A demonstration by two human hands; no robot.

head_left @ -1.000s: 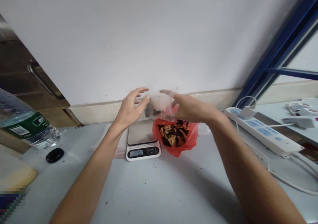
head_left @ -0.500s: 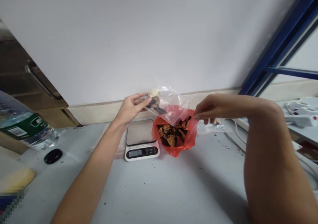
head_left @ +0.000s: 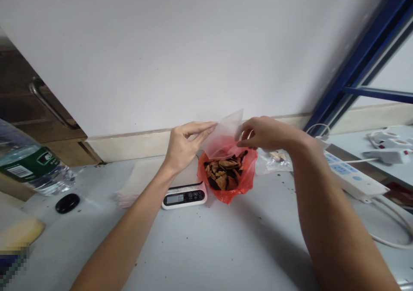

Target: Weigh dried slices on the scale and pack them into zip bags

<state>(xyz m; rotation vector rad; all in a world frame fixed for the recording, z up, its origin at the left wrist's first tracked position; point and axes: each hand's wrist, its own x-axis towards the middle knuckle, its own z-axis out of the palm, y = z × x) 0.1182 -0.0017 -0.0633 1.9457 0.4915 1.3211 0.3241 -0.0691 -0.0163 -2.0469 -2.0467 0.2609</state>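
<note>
My left hand (head_left: 189,147) pinches the left edge of a thin, translucent plastic bag (head_left: 226,131), raised at a tilt over the back of a red plastic bag (head_left: 247,177). At its other side is my right hand (head_left: 263,132), fingers curled in at the bag's edge; the exact grip is partly hidden. No pieces show inside the translucent bag. Brown, dried, peel-like pieces (head_left: 222,181) fill the open red bag. Beside it on the left, a white digital scale (head_left: 183,197) is partly covered by my left hand and wrist.
A stack of flat plastic bags (head_left: 132,185) lies left of the scale. Right of the red bag rests a small clear bag with pale pieces (head_left: 279,156). A power strip (head_left: 355,181) with cables is at right. A water bottle (head_left: 32,166) and a black oval object (head_left: 67,202) are at left.
Dark and pale pieces visible in the clear bag at my left hand are no longer seen there. My left hand has shifted right; my right hand has moved left, to the bag's edge.
</note>
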